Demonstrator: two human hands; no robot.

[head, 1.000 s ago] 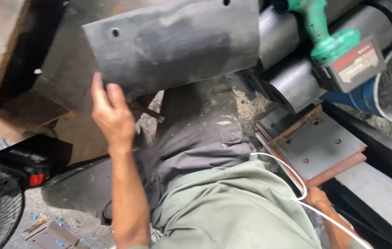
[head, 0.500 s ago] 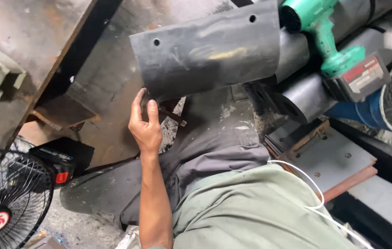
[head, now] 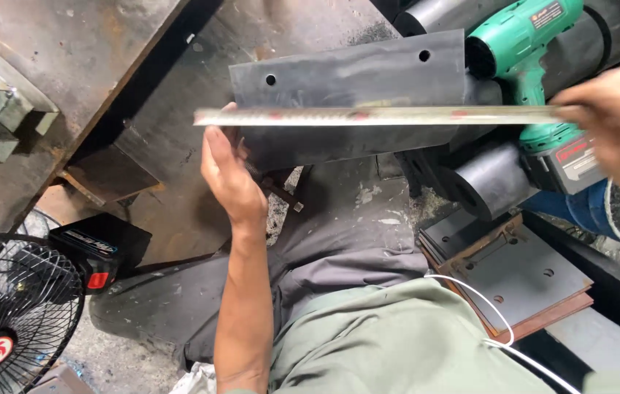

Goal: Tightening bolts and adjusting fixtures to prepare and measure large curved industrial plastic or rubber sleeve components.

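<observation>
A person's left hand (head: 231, 179) grips a black rubber sheet's (head: 353, 102) edge, while the right hand (head: 613, 120), fingers pinched, holds a long metal ruler (head: 375, 116) across it.

A long steel ruler (head: 375, 115) lies level across a dark rubber sheet (head: 353, 102) with two punched holes

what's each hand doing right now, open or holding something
Left hand: grip on the left end of the ruler, against the black sheet.
Right hand: blurred, pinching the ruler's right end.
</observation>
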